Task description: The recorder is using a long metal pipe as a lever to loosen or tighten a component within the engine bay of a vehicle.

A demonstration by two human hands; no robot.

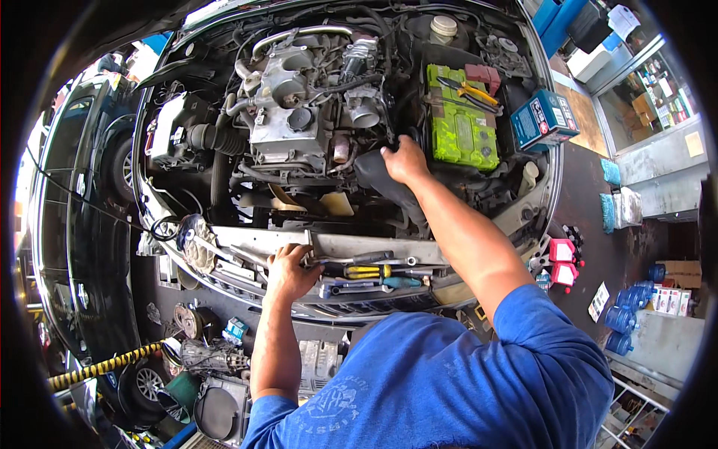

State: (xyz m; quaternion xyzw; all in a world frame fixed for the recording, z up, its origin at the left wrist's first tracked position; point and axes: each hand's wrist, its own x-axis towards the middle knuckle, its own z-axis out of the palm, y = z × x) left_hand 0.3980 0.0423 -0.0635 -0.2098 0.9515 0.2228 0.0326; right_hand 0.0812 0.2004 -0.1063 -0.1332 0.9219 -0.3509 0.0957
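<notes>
My right hand (404,161) grips a black plastic duct (378,172) beside the engine (288,135), just left of the lime-green battery (460,138). Pliers with yellow handles (475,93) lie on that battery. My left hand (292,271) is at the front crossmember (407,247) of the open engine bay, its fingers curled around something metallic that I cannot make out. Wrenches (351,288) and a yellow-handled screwdriver (370,271) lie along the ledge just right of it.
A blue box (542,120) rests on the bay's right edge. A dark car (90,209) stands at left, near yellow-black striped tape (105,363). Loose parts (209,355) lie on the floor below. Red containers (562,262) and blue water jugs (621,318) stand at right.
</notes>
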